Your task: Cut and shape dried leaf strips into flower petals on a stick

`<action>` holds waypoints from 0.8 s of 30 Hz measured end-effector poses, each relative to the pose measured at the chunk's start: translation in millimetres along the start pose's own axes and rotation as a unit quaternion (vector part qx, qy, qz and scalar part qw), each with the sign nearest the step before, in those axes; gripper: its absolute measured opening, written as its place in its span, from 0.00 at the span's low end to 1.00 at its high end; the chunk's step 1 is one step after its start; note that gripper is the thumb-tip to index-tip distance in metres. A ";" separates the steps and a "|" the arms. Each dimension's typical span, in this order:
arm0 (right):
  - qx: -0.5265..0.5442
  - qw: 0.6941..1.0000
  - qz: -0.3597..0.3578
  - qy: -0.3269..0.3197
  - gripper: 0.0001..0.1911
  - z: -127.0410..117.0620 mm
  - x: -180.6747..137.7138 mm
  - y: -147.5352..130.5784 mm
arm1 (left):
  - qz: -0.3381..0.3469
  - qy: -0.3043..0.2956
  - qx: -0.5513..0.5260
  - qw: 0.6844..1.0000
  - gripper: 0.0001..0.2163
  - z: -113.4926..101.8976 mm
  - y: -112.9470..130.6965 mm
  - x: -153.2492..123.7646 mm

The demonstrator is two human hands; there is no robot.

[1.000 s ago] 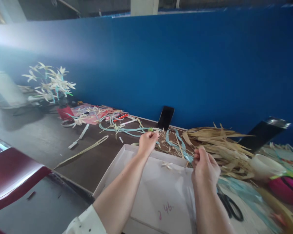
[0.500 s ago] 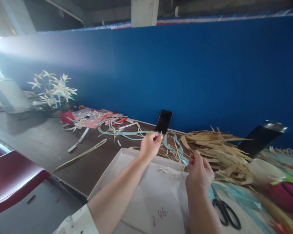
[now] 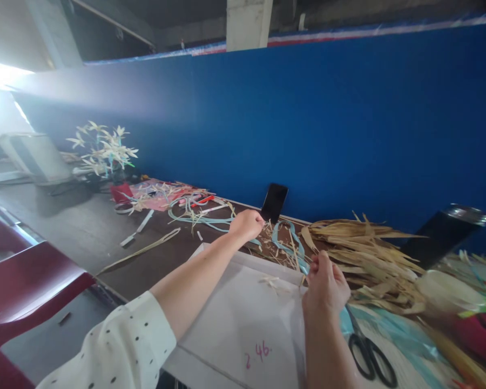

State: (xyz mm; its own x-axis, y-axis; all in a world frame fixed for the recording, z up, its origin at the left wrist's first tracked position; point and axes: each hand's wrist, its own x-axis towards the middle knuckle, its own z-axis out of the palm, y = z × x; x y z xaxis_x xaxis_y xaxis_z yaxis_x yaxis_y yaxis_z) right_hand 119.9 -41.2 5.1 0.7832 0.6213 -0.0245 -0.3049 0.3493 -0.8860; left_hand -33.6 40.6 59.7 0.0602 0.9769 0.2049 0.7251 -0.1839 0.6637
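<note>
My left hand (image 3: 248,223) is closed, its fingers pinched together beside the black phone (image 3: 275,201), and whatever is between the fingertips is too small to make out. Over the right side of the white box lid (image 3: 230,302), my right hand (image 3: 326,278) is also closed in a pinch, with a thin strand just at its fingertips that I cannot identify. A pale blue ribbon (image 3: 282,243) and small straw-coloured scraps (image 3: 272,249) lie between the hands. Dried husk leaves (image 3: 360,254) are heaped just beyond my right hand.
Black-handled scissors (image 3: 372,359) lie right of the lid. A dark flask (image 3: 441,235) leans behind the husks. At the left stand pale handmade flowers (image 3: 107,148), with blue cords (image 3: 202,220) and a pink sheet (image 3: 157,201) nearer. A blue partition (image 3: 308,119) borders the table.
The view has shifted slightly left. My left hand has turned, hiding its fingertips more, and more of its dotted sleeve shows. My right hand stays closed near the husks.
</note>
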 end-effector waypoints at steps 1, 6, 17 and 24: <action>-0.004 1.000 -0.002 -0.001 0.14 0.2 0.0 0.3 | -0.004 0.011 0.001 1.000 0.08 -3.3 -1.2 2.5; -0.013 1.000 0.000 -0.018 0.13 -1.4 0.7 2.1 | -0.016 0.030 0.016 0.999 0.07 -18.3 -9.0 15.4; 0.015 0.998 0.059 -0.014 0.11 0.5 -2.6 -4.1 | -0.008 -0.075 0.101 0.992 0.05 -1.2 -24.7 5.0; -0.003 0.999 0.048 -0.009 0.11 -0.1 -1.0 -0.2 | 0.007 -0.124 0.146 0.982 0.03 31.0 -18.8 -5.7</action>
State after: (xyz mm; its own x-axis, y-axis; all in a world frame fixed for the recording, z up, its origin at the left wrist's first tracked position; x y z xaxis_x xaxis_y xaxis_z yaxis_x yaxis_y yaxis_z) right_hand 119.2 -42.0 5.2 0.7403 0.6645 -0.1019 -0.3752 0.2825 -0.8829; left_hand -26.3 41.9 23.8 0.2110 0.9774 0.0079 0.8860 -0.1947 0.4208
